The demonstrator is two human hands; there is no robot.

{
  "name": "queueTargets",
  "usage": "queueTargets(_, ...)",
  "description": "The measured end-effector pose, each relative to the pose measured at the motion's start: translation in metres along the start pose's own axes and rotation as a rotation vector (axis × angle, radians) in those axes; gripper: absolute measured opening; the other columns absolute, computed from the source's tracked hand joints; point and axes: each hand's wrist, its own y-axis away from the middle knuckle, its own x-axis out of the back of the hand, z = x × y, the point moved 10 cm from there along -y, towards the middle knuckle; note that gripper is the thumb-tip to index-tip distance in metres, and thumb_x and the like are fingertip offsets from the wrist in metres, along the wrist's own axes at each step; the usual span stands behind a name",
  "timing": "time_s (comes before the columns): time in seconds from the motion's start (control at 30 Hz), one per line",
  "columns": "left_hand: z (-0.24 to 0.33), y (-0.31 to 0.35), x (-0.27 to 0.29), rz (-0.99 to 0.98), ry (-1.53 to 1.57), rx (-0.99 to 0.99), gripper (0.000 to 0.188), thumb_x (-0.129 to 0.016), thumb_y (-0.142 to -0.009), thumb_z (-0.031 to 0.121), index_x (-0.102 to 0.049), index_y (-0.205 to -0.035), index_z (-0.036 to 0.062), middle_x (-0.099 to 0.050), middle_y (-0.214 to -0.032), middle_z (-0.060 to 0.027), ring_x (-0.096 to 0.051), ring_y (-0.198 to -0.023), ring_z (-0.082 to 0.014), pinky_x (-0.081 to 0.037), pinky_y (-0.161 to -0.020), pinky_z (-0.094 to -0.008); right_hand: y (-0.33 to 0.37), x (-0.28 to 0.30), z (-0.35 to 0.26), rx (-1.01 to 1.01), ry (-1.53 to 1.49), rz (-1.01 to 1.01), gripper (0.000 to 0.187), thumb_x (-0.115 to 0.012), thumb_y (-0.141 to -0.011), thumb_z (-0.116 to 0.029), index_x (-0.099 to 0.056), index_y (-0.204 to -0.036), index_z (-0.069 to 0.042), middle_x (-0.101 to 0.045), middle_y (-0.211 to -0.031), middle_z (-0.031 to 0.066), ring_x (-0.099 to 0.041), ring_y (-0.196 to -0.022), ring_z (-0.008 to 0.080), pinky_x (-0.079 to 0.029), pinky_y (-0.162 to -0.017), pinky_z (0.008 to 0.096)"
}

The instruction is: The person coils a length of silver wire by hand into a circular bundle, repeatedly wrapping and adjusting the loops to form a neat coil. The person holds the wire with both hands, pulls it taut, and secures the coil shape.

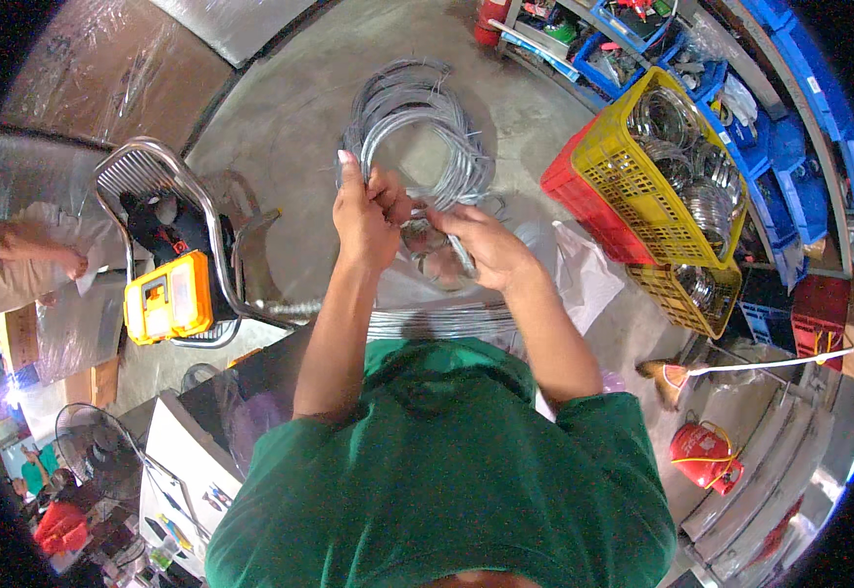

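A large coil of grey metal wire or cable (417, 83), made of several loops, stretches away in front of me; a smaller ring of strands lies over its near part. My left hand (366, 216) is closed on the near left side of this ring, thumb pointing up. My right hand (486, 247) grips a short grey bundle of strands at the coil's near end, close to the left fingertips. I cannot make out whether both hands hold the same strand. Below them, clear plastic and a stack of straight-looking grey strands (437, 323) show next to my green shirt.
On the right, a yellow crate (603, 176) full of shiny wire coils leans over a red crate (569, 196). Blue bins line the shelf. At left stands a metal chair (206, 186) with a yellow case (169, 299); another person's arm (35, 245) is beyond. A broom (667, 380) lies right.
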Motion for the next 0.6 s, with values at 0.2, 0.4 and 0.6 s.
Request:
queueTargets(0.2,0.056,-0.032,0.027,0.051,0.061,-0.141,0.058,-0.037,-0.103,0.059,-0.032,-0.064,0.0168,-0.026,-0.059,0.0021,-0.024,-0.049,-0.0131,-0.023,-0.048,-0.0295,0.055,0.041,-0.012,0.164,0.514,0.139,0.027,-0.051,-0.105,-0.027,-0.061,-0.116,-0.005,-0.04,-0.067,-0.0049,-0.037,-0.055,0.0041,-0.032,-0.049,0.0225)
queueTargets(0.4,0.133,-0.056,0.035,-0.017,0.199,-0.22,0.053,-0.041,-0.105,0.05,-0.035,-0.063,0.0187,-0.027,-0.057,0.005,-0.022,-0.043,-0.0096,-0.021,-0.045,-0.0281,0.131,0.065,0.005,0.296,1.195,0.27,0.028,-0.055,-0.102,-0.029,-0.065,-0.101,-0.004,-0.06,-0.078,0.0103,-0.055,-0.072,0.0223,-0.044,-0.066,0.0354)
queueTargets(0.6,0.098,-0.05,-0.023,-0.228,0.402,-0.076,0.053,-0.037,-0.105,0.052,-0.035,-0.065,0.0186,-0.025,-0.057,0.0053,-0.019,-0.043,-0.0097,-0.018,-0.045,-0.0284,0.135,0.031,0.015,0.707,1.603,0.294,0.021,-0.064,-0.094,-0.02,-0.066,-0.102,0.0,-0.058,-0.08,0.0154,-0.06,-0.074,0.0349,-0.049,-0.073,0.0407)
